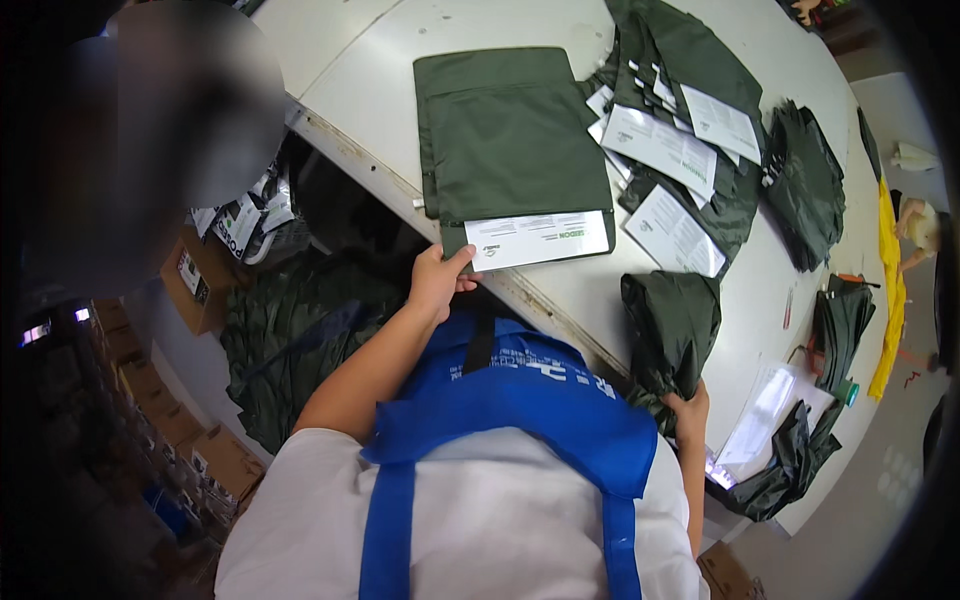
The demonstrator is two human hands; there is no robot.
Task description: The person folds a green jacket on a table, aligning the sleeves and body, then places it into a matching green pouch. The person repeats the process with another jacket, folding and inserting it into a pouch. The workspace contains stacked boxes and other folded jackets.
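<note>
On the white table's front edge lies a flat stack of dark green fabric pouches (520, 150), with a white printed card (540, 240) showing along the near side. My left hand (438, 282) pinches the near left corner of the lowest pouch, thumb on top beside the card and fingers underneath. To the right, my right hand (688, 412) grips the lower end of a bunched dark green cloth bundle (672, 325), which rests partly over the table edge. Some of the right fingers are hidden by the bundle.
A heap of green pouches with white cards (660, 150) spreads over the table (350, 60). Beyond are a rolled dark bundle (805, 185), papers (760, 415) and black plastic (785, 480). Green fabric (275, 340) and a cardboard box (195, 280) sit below left. A blurred shape fills the upper left.
</note>
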